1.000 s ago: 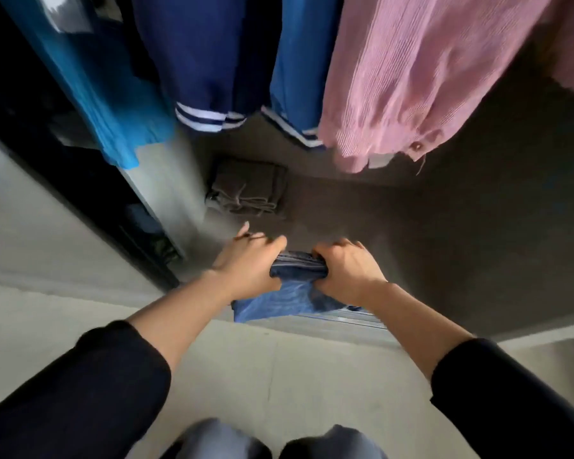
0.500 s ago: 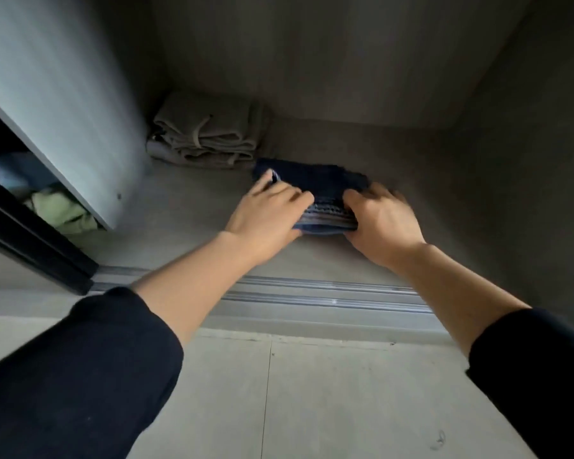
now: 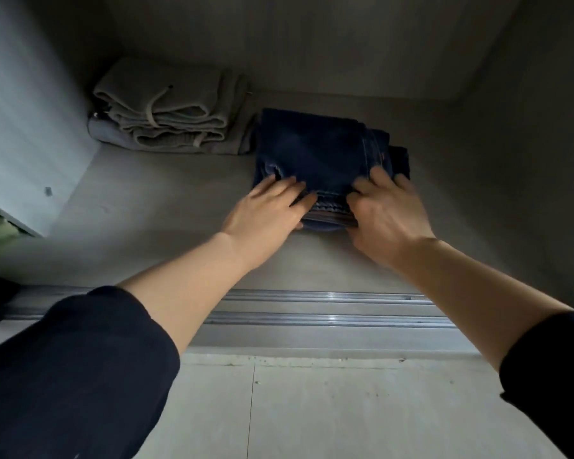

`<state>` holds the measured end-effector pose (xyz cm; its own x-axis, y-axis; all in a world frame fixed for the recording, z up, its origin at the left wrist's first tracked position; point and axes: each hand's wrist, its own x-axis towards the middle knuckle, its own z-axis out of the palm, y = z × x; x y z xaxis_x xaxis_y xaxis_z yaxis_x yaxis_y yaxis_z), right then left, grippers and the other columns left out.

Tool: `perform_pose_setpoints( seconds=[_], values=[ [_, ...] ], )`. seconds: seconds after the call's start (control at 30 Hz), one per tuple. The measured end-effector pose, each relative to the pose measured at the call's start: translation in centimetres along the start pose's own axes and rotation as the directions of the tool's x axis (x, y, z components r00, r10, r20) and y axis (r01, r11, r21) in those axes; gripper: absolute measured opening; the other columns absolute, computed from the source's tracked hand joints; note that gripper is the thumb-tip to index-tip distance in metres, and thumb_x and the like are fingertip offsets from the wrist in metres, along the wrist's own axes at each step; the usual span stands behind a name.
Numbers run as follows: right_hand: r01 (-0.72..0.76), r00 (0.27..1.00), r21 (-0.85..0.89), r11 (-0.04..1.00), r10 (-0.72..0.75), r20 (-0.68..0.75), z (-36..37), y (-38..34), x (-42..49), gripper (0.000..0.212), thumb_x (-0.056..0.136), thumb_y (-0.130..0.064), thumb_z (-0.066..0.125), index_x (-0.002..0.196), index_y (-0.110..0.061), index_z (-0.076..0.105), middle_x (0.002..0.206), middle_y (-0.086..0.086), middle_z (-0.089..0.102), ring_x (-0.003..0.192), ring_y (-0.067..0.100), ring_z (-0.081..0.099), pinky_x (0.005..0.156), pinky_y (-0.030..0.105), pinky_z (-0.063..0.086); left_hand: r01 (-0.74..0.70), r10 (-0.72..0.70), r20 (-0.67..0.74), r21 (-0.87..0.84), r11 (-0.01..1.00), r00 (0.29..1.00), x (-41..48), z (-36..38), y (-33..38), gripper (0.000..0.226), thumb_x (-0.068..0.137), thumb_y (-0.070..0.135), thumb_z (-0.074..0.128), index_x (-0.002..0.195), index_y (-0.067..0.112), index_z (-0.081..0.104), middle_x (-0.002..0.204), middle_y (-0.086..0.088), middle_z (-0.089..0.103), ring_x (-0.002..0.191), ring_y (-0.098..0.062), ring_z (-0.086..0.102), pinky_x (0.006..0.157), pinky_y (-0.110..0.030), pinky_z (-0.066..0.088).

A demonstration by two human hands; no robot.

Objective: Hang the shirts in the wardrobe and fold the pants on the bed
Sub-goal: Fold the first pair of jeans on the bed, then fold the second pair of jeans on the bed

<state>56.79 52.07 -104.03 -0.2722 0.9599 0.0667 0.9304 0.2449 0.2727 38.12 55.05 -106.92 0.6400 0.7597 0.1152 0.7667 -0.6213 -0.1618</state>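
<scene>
Denim jeans [image 3: 315, 150], folded, lie long axis away on the wardrobe floor [image 3: 166, 200]; left hand [image 3: 265, 210] and right hand [image 3: 388, 217] pinch their near edge equally.

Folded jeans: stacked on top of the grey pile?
No: the folded jeans lie directly on the wardrobe floor, to the right of the grey folded pants, not on them.
</scene>
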Motion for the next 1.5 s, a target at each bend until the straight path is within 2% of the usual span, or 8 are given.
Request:
perform_pose_setpoints(
  seconds=[0.07, 0.23, 0.4, 0.73, 0.87, 0.97, 1.17, 1.5],
  values=[
    [-0.056, 0.998, -0.062, 0.997, 0.058, 0.032, 0.3, 0.3, 1.6, 0.023, 0.084, -0.016, 0.064, 0.106, -0.008, 0.065, 0.128, 0.011, 0.044, 0.114, 0.032, 0.044, 0.076, 0.039, 0.036, 0.024, -0.024, 0.004, 0.008, 1.000, 1.000, 1.5, 0.8, -0.4, 0.052, 0.102, 0.019, 0.034, 0.151, 0.015, 0.017, 0.158, -0.010, 0.017, 0.147, -0.023, 0.010, 0.118, -0.036, 0.003],
    [-0.130, 0.986, -0.041, 0.991, 0.134, 0.103, 2.9, 1.0, 5.5, 0.029, 0.094, -0.007, 0.054, 0.122, -0.003, 0.056, 0.119, 0.017, 0.054, 0.097, 0.037, 0.059, 0.060, 0.033, 0.034, 0.106, -0.107, 0.124, 0.014, 0.994, 0.986, 5.1, 2.4, -2.1, 0.062, 0.099, 0.005, 0.029, 0.153, 0.016, 0.000, 0.160, -0.010, -0.005, 0.148, -0.023, -0.005, 0.118, -0.034, -0.004],
    [-0.114, 0.993, 0.150, 0.982, 0.108, 0.049, 5.8, 1.8, 7.4, 0.062, 0.098, -0.020, 0.045, 0.150, 0.000, 0.019, 0.139, 0.020, 0.042, 0.121, 0.035, 0.046, 0.081, 0.037, 0.045, 0.164, -0.157, 0.141, -0.034, 0.986, 0.977, 8.9, 4.3, -4.5, 0.064, 0.100, 0.007, 0.033, 0.153, 0.020, -0.002, 0.160, -0.007, -0.007, 0.147, -0.019, -0.007, 0.117, -0.033, -0.005],
    [-0.104, 0.995, 0.317, 0.943, 0.093, 0.047, 6.8, 2.4, 11.3, 0.066, 0.096, -0.038, 0.043, 0.151, -0.009, 0.021, 0.146, 0.013, 0.039, 0.125, 0.033, 0.046, 0.090, 0.037, 0.045, 0.202, -0.204, 0.019, -0.242, 0.949, 0.979, 11.4, 7.6, -7.8, 0.067, 0.096, 0.002, 0.041, 0.153, 0.023, 0.012, 0.161, -0.003, 0.000, 0.147, -0.019, -0.004, 0.117, -0.036, 0.004],
    [-0.123, 0.989, 0.320, 0.939, 0.089, 0.118, 6.5, 2.5, 11.6, 0.071, 0.095, -0.042, 0.042, 0.153, -0.012, 0.015, 0.151, 0.009, 0.032, 0.128, 0.033, 0.043, 0.092, 0.036, 0.044, 0.272, -0.245, 0.134, -0.247, 0.930, 0.960, 11.6, 6.7, -7.4, 0.061, 0.100, 0.016, 0.036, 0.153, 0.023, 0.006, 0.161, -0.002, -0.006, 0.147, -0.018, -0.010, 0.120, -0.039, 0.003],
    [-0.209, 0.960, 0.484, 0.850, 0.083, 0.269, 6.1, 2.7, 10.6, 0.076, 0.094, -0.037, 0.050, 0.154, -0.020, 0.006, 0.159, 0.006, 0.017, 0.140, 0.030, 0.029, 0.106, 0.034, 0.033, 0.345, -0.277, 0.270, -0.251, 0.904, 0.922, 10.8, 5.4, -5.4, 0.058, 0.103, 0.035, 0.024, 0.153, 0.021, -0.002, 0.160, -0.001, -0.010, 0.147, -0.019, -0.012, 0.118, -0.036, -0.002],
    [-0.342, 0.923, 0.582, 0.738, 0.147, 0.357, 4.1, 1.0, 1.0, 0.077, 0.088, -0.030, 0.057, 0.153, -0.018, 0.017, 0.152, 0.007, 0.033, 0.134, 0.026, 0.039, 0.108, 0.031, 0.034, 0.406, -0.245, 0.429, -0.338, 0.849, 0.869, 1.3, 3.6, -1.1, 0.057, 0.102, 0.038, 0.026, 0.153, 0.023, 0.005, 0.160, -0.008, 0.007, 0.147, -0.023, 0.009, 0.117, -0.036, 0.009],
    [-0.502, 0.863, 0.635, 0.586, 0.292, 0.413, -18.0, 3.7, -14.1, 0.057, 0.091, -0.035, 0.054, 0.144, -0.019, 0.038, 0.141, 0.003, 0.048, 0.124, 0.025, 0.048, 0.097, 0.030, 0.039, 0.323, -0.113, 0.454, -0.417, 0.849, 0.884, -2.3, -21.8, 6.5, 0.052, 0.102, 0.043, 0.017, 0.151, 0.026, 0.018, 0.152, -0.003, 0.031, 0.136, -0.025, 0.030, 0.105, -0.038, 0.031]
  ],
)
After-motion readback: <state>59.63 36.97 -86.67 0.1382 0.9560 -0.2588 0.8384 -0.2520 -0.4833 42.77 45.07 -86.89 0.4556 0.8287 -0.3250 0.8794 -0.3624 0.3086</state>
